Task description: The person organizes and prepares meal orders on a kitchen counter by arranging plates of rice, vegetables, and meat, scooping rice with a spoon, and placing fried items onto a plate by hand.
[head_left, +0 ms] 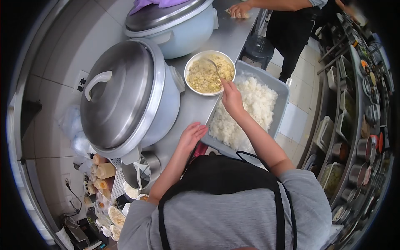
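My right hand (pixel 231 98) is closed around the handle of a metal spoon (pixel 216 68). The spoon's head rests in a round white bowl (pixel 188 82) filled with a pale yellow-green chopped mixture (pixel 204 77). This bowl stands on the steel counter, close to its edge. Below and right of it is a grey plastic tub (pixel 281 93) heaped with white cooked rice (pixel 250 112). My left hand (pixel 193 135) has its fingers stretched out beside the tub's near left corner, holding nothing.
Two large lidded rice cookers (pixel 166 98) (pixel 187 35) line the counter's wall side. A steel pot (pixel 153 164) and sauce bottles (pixel 105 171) are at lower left. Across the counter, another person's hand (pixel 240 10) presses a cloth. A dark stool (pixel 258 48) stands behind the tub; shelves fill the right.
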`<state>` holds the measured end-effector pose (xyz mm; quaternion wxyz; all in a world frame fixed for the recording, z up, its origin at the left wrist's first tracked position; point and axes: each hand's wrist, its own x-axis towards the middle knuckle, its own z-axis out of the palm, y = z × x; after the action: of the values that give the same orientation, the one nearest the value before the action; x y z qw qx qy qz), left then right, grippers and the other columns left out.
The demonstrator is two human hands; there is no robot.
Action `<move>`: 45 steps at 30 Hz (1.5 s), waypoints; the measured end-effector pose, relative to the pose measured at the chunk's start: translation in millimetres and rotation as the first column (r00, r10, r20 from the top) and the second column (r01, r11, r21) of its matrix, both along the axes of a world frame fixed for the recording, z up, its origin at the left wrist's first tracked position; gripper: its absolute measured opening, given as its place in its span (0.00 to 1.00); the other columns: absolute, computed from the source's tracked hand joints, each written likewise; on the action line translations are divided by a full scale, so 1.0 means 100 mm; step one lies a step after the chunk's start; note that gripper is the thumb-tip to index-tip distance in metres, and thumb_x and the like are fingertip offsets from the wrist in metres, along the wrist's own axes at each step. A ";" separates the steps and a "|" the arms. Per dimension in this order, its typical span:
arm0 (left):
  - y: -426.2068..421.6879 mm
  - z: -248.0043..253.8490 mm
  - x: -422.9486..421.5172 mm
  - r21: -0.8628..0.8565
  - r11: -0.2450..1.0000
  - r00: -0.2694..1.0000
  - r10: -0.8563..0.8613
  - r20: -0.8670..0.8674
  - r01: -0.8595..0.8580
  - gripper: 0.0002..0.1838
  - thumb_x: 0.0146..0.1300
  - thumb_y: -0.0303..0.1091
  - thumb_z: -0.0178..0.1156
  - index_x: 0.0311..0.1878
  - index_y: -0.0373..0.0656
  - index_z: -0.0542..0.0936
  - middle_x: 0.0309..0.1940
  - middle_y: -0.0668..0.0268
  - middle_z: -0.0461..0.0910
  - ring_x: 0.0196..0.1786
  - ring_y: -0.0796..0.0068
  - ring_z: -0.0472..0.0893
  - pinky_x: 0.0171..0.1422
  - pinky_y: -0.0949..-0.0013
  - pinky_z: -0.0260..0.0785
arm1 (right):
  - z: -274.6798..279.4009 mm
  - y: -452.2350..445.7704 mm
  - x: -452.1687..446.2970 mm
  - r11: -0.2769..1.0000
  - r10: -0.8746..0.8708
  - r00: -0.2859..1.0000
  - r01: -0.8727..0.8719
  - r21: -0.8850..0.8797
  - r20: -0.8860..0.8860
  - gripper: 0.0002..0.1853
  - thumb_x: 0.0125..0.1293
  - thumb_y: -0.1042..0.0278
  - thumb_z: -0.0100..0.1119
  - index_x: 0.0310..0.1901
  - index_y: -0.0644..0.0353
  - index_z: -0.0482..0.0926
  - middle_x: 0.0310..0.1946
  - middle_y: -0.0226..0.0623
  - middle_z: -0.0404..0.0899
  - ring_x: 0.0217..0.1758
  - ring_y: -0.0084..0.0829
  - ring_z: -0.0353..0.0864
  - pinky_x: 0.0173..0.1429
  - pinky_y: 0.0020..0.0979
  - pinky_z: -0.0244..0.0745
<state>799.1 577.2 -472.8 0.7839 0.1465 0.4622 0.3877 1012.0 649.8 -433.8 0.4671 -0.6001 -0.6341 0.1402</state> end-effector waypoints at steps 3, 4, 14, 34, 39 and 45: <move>-0.10 0.01 -0.10 0.020 1.000 1.000 0.004 0.007 -0.005 0.15 0.63 0.27 0.50 0.51 0.32 0.63 0.47 0.46 0.70 0.52 0.54 0.73 0.58 0.59 0.67 | -0.11 -0.19 0.04 0.988 0.047 0.997 -0.038 -0.149 0.058 0.22 0.54 0.82 0.46 0.52 0.59 0.71 0.31 0.47 0.69 0.34 0.47 0.73 0.39 0.40 0.69; -0.14 0.00 -0.13 0.027 1.000 1.000 -0.009 -0.005 0.009 0.15 0.63 0.28 0.50 0.51 0.32 0.64 0.47 0.47 0.71 0.52 0.56 0.73 0.57 0.60 0.68 | -0.13 -0.25 0.05 0.988 0.048 0.997 -0.039 -0.149 0.059 0.22 0.54 0.82 0.46 0.52 0.59 0.71 0.31 0.47 0.69 0.34 0.47 0.73 0.39 0.40 0.69; -0.33 -0.06 -0.22 0.027 1.000 1.000 -0.006 -0.030 0.007 0.13 0.63 0.31 0.51 0.48 0.35 0.67 0.45 0.52 0.73 0.50 0.61 0.75 0.54 0.63 0.70 | -0.47 0.17 0.72 0.959 -0.273 0.939 0.249 -0.137 -0.210 0.19 0.57 0.79 0.43 0.51 0.62 0.73 0.29 0.46 0.74 0.32 0.39 0.75 0.37 0.34 0.70; -0.80 0.09 -0.28 0.041 0.985 0.982 0.171 -0.077 -0.168 0.15 0.64 0.32 0.50 0.50 0.34 0.67 0.44 0.53 0.74 0.47 0.64 0.77 0.53 0.66 0.71 | -0.14 0.05 0.73 0.996 -0.060 0.993 0.066 -0.054 0.101 0.19 0.58 0.78 0.47 0.51 0.54 0.74 0.33 0.47 0.73 0.39 0.46 0.75 0.43 0.38 0.70; -1.14 0.08 -0.55 0.031 0.986 0.981 0.168 -0.096 -0.166 0.14 0.64 0.32 0.50 0.50 0.35 0.68 0.44 0.53 0.74 0.46 0.64 0.77 0.51 0.66 0.71 | 0.61 0.32 1.15 0.995 0.059 0.819 -0.003 -0.098 0.571 0.12 0.55 0.73 0.51 0.41 0.53 0.79 0.33 0.43 0.76 0.38 0.42 0.77 0.40 0.39 0.71; -1.54 0.06 -0.96 0.089 0.967 0.962 0.248 -0.117 -0.238 0.14 0.64 0.33 0.51 0.50 0.36 0.68 0.43 0.55 0.75 0.46 0.64 0.78 0.50 0.66 0.72 | 1.15 0.62 0.78 0.961 0.266 0.352 -0.025 -0.275 0.897 0.09 0.51 0.73 0.51 0.32 0.59 0.80 0.32 0.41 0.79 0.40 0.38 0.79 0.40 0.35 0.75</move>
<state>703.4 423.7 -467.0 0.6934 0.1419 0.5109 0.4878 1090.2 711.8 -318.7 -0.0524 -0.5616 -0.8179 -0.1136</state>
